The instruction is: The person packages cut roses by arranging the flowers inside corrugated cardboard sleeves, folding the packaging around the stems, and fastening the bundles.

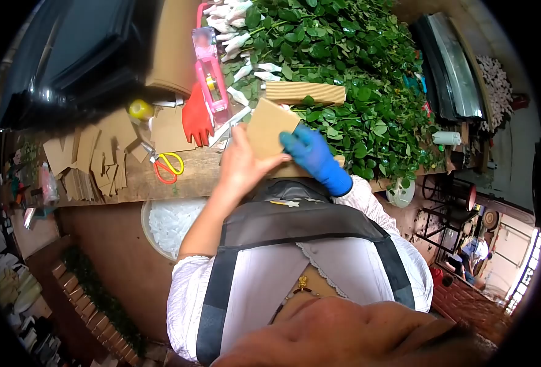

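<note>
A tan piece of cardboard (270,126) is held up in front of my apron, tilted, over the table's near edge. My bare left hand (244,160) grips its left and lower side. At its right edge, my right hand (310,151) in a blue glove also has its fingers closed on it. Just beyond lies a corrugated cardboard strip (305,93), beside long-stemmed roses with dense green leaves (344,43). White-wrapped flower heads (237,43) point left. Close to my left hand are a red glove (197,116) and a pink tape dispenser (212,79).
Scissors (167,166) with red and yellow handles lie on the wooden table (194,174), near cardboard pieces (96,159) and a yellow tape roll (141,110). Black plastic-covered stacks (81,55) stand at left. Below is a tub (145,229) of white pieces. A person (475,249) is far right.
</note>
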Demonstrator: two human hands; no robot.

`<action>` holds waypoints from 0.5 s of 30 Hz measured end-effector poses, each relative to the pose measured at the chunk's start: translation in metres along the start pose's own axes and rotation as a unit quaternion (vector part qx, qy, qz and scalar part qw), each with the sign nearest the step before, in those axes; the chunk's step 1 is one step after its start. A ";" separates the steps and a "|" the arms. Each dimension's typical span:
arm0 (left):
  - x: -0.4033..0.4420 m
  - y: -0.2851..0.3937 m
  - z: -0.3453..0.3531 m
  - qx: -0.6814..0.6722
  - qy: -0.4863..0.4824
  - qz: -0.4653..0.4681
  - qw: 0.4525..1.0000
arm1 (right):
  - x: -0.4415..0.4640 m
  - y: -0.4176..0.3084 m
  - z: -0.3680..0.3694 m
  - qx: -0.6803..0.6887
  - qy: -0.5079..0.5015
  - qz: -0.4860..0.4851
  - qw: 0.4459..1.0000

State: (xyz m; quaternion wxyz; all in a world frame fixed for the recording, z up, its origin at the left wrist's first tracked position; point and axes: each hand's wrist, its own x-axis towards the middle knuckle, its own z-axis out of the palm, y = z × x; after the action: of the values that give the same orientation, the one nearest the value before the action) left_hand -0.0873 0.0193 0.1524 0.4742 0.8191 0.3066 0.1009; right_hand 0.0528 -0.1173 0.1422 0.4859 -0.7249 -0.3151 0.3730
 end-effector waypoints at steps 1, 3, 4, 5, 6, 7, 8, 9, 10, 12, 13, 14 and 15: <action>0.000 -0.004 0.013 -0.046 0.024 0.083 0.995 | 0.003 0.003 -0.013 0.103 -0.006 0.033 0.994; 0.004 -0.015 0.019 -0.112 -0.035 0.040 0.992 | 0.010 0.007 -0.044 0.132 0.033 0.073 0.988; 0.009 -0.023 0.019 -0.052 0.001 0.063 0.997 | 0.015 0.016 -0.067 0.113 -0.008 0.098 0.989; 0.014 -0.034 0.020 0.009 0.036 0.086 0.996 | 0.020 0.024 -0.084 0.095 -0.049 0.123 0.987; 0.020 -0.047 0.023 0.037 0.073 0.120 0.989 | 0.022 0.019 -0.088 0.056 -0.051 0.150 0.986; 0.025 -0.054 0.023 0.088 0.058 0.119 0.987 | 0.028 0.028 -0.089 0.047 -0.064 0.161 0.984; 0.030 -0.060 0.026 0.088 0.048 0.153 0.983 | 0.036 0.044 -0.085 0.038 -0.077 0.173 0.981; 0.035 -0.057 0.025 0.088 0.037 0.187 0.978 | 0.040 0.048 -0.080 0.031 -0.090 0.185 0.978; 0.041 -0.054 0.027 0.081 0.008 0.211 0.974 | 0.043 0.047 -0.075 0.018 -0.080 0.187 0.979; 0.055 -0.040 0.035 0.066 -0.046 0.257 0.963 | 0.057 0.069 -0.071 -0.006 -0.078 0.195 0.978; 0.061 -0.026 0.035 0.111 -0.093 0.282 0.948 | 0.062 0.071 -0.068 -0.019 -0.078 0.199 0.977; 0.068 -0.021 0.042 0.122 -0.117 0.313 0.935 | 0.060 0.073 -0.067 -0.039 -0.068 0.193 0.978; 0.076 -0.017 0.050 0.131 -0.140 0.342 0.920 | 0.058 0.075 -0.065 -0.146 -0.033 0.130 0.980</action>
State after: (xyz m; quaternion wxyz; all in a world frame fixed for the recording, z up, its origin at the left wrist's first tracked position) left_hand -0.0116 0.0349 0.1022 0.3371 0.9348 -0.0509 0.1001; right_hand 0.1450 -0.1254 0.0745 0.3114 -0.8103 -0.2853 0.4063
